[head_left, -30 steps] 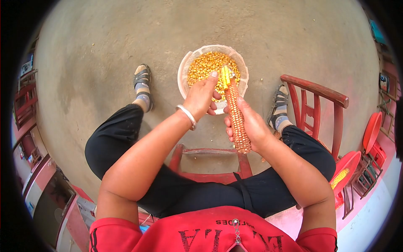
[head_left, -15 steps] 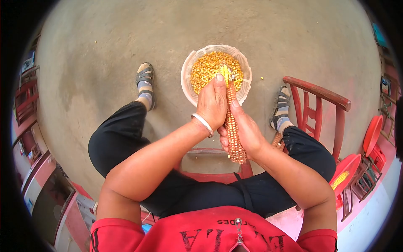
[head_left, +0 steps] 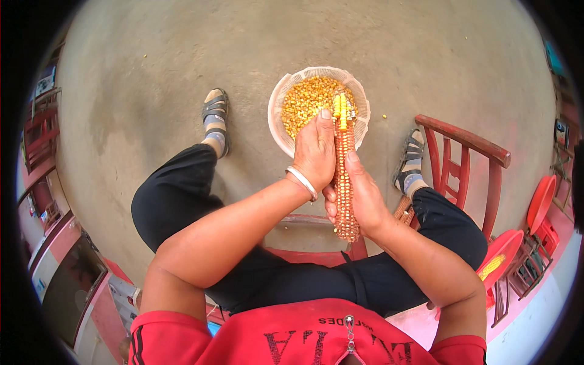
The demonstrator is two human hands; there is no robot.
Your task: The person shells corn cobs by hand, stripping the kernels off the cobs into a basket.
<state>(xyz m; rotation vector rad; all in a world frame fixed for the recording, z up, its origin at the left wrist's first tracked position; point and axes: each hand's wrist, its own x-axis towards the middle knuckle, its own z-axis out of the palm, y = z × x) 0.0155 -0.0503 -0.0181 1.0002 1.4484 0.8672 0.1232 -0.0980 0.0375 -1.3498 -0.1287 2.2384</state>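
We see the corn cob (head_left: 345,188) just right of the frame's middle, its upper end lying over the bowl in our view and its lower end towards us. Most of it is bare, reddish brown with pale dots; a few rows of yellow kernels (head_left: 340,109) remain at the upper end. Our right hand (head_left: 365,194) grips the lower half, its fingers clamped round the cob and the thumb laid along its right side. Our left hand (head_left: 314,146) lies against the cob's left side, thumb pointing up just beside the yellow rows; its other fingers are hidden, so we cannot tell whether they are clamped or apart. A pale bracelet (head_left: 302,182) circles our left wrist.

The pale bowl (head_left: 274,118), with slotted walls, stands on the floor (head_left: 255,36) in the upper middle of the frame and holds many loose kernels (head_left: 304,100). 1 stray kernel (head_left: 384,116) lies on the floor to the bowl's right. Our 2 sandals (head_left: 215,112) flank the bowl, 1 on each side. A red wooden chair (head_left: 465,141) stands right of the middle. At the lower right, a red basin (head_left: 511,242) holds 1 yellow ear of corn (head_left: 491,266).
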